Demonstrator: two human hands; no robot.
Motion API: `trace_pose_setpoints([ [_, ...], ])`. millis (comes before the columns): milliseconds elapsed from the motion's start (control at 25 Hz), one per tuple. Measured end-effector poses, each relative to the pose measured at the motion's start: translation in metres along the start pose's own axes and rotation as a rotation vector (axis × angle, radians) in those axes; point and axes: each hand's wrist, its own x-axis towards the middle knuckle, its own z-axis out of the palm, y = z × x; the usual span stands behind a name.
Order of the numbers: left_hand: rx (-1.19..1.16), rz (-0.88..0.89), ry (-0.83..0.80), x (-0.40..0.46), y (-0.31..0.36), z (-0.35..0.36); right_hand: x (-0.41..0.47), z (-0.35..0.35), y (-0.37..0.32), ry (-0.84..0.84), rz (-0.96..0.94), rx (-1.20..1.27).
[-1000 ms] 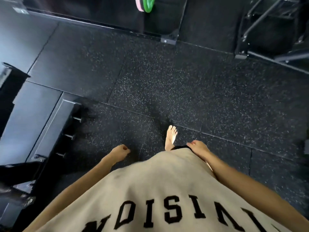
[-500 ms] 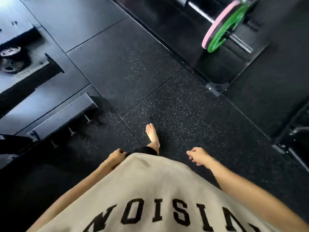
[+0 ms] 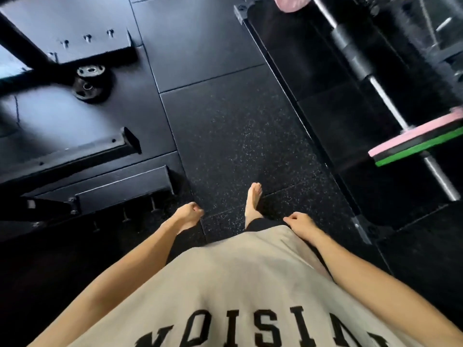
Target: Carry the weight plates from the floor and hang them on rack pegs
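While the person is looking down over a beige shirt (image 3: 240,284), large black block letters are showing across its lower front; seen from above they are reading roughly as "NOISI", with the outer letters cut off by the picture's edge. No other writing is legible anywhere.

Both arms are hanging bare at the sides. The left hand (image 3: 188,214) is curling into a loose fist and is carrying nothing. The right hand (image 3: 299,222) is also curling loosely, fingers bent inward, and is empty too. One bare foot (image 3: 253,201) is stepping forward onto the speckled black rubber floor (image 3: 238,136) between the two hands.

A small dark weight plate (image 3: 90,82) is lying flat on the smooth floor mat at the upper left, well apart from both hands, just beside a black slanted frame bar (image 3: 27,58). Nearer, on the left, a black rack base (image 3: 105,189) with short metal pegs (image 3: 152,204) sticking out of its lower edge is sitting low to the floor; those pegs are bare.

On the right, a barbell (image 3: 385,103) is lying across a black platform, carrying a pink plate (image 3: 411,140) and a green plate (image 3: 416,154) pressed together with a black one between them. Another pink plate (image 3: 290,3) is peeking in at the top edge.
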Motion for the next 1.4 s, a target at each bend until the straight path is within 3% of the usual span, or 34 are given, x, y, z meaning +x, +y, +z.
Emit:
trace_pose_setpoints([
  [200,0.068,-0.116,0.003,0.042,0.058,-0.055,0.104,-0.064,-0.145,-0.094,-0.095,-0.204],
  [440,-0.065,-0.174,0.32,0.09,0.124,-0.158,0.185,-0.122,-0.359,-0.184,-0.265,-0.366],
  [520,-0.122,-0.211,0.316,0.114,0.131,-0.18,0.201,-0.124,-0.416,-0.239,-0.292,-0.413],
  [680,-0.224,-0.267,0.22,0.175,0.151,-0.247,0.25,-0.109,-0.529,-0.309,-0.326,-0.575],
  [840,-0.253,-0.275,0.226,0.22,0.151,-0.36,0.279,-0.096,-0.646,-0.29,-0.344,-0.651],
  [1040,-0.309,-0.29,0.293,0.255,0.141,-0.515,0.297,-0.064,-0.81,-0.232,-0.453,-0.58],
  [1400,-0.398,-0.38,0.221,0.326,0.133,-0.678,0.353,0.025,-1.014,-0.34,-0.436,-0.59],
])
